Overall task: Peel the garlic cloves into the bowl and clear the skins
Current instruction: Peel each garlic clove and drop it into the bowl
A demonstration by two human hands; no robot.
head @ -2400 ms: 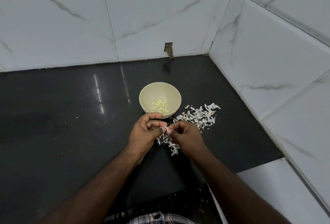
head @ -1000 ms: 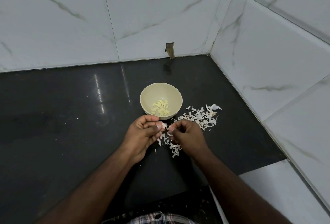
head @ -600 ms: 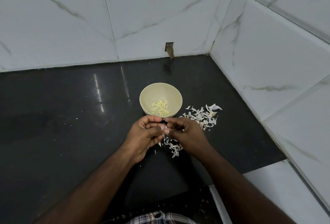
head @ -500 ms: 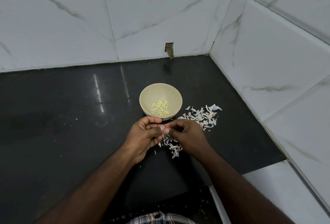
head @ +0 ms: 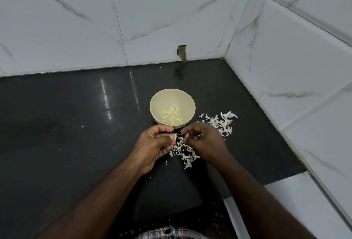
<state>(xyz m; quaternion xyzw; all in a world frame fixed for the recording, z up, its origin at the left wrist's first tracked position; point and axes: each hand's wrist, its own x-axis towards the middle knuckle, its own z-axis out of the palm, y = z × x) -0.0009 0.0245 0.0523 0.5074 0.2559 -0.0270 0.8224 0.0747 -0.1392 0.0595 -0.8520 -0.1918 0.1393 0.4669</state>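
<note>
Dark polished counter [head: 66, 124] in a corner of white marble-look wall tiles [head: 76, 29]. At the centre, a garlic clove [head: 173, 137], pale, pinched at the tips of the left hand [head: 154, 143], thumb and forefinger curled round it, only its end showing past the fingertips. Just beside it the right hand [head: 204, 141], fingers [head: 187, 129] curled inward, seemingly nipping a thin strand of skin off the clove; exact contact too small to tell. Both hands low over the counter, just this side of the cream bowl [head: 158, 103], probably so a bared clove drops in with a short reach. Peeled cloves [head: 172, 117] already heaped in the bowl's bottom. Papery skins [head: 219, 124] scattered on the counter, from beneath the hands out to the right of the bowl, presumably let fall where pulled off, for gathering later. Farther off, a small rough notch [head: 182, 53] in the back wall at counter level. Checked cloth [head: 171, 234] at the lower edge.
</note>
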